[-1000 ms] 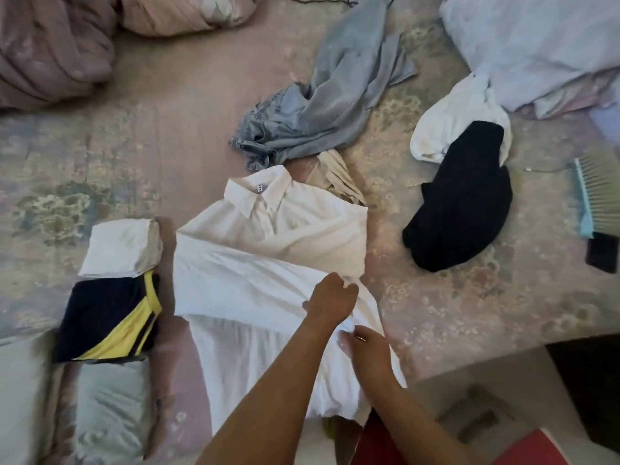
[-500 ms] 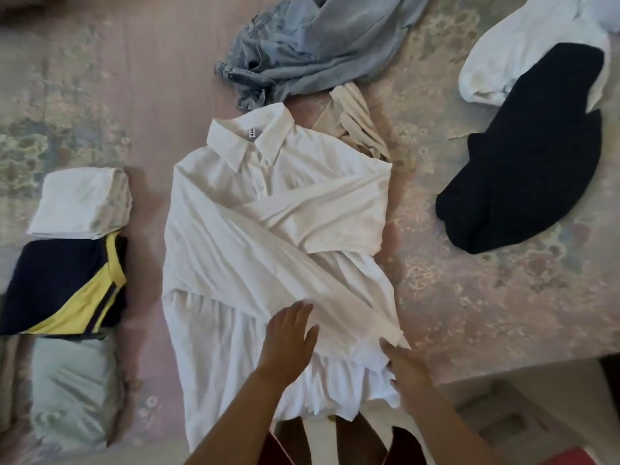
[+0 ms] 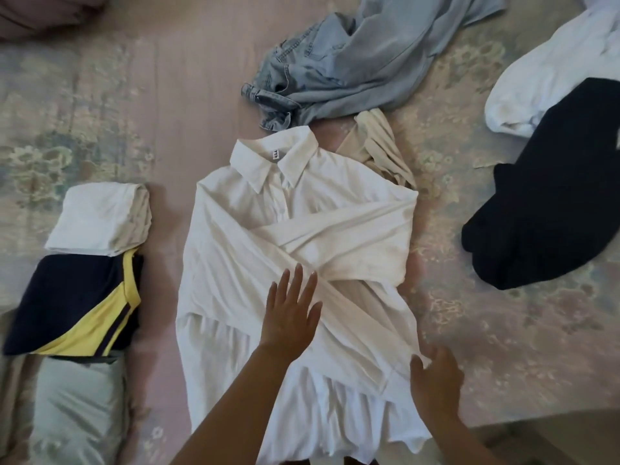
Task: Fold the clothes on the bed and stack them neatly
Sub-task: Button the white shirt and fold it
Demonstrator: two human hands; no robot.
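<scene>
- The white shirt [image 3: 295, 256] is lying flat on the bed [image 3: 503, 330], collar away from the person, both sleeves crossing over its front.
- The left hand [image 3: 290, 313] is resting flat on the shirt's middle, fingers straight and spread.
- The right hand [image 3: 436, 380] is touching the shirt's right edge near the hem, fingers loosely bent; whether it is pinching cloth cannot be told.
- The collar label [image 3: 275, 155] is showing dark letters, too small to read.

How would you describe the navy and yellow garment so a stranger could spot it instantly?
Start at the white collared shirt spread mid-bed, then look to its left, where folded clothes lie in a row. The navy and yellow garment is the middle one, alone in having a bright yellow diagonal stripe.
</scene>
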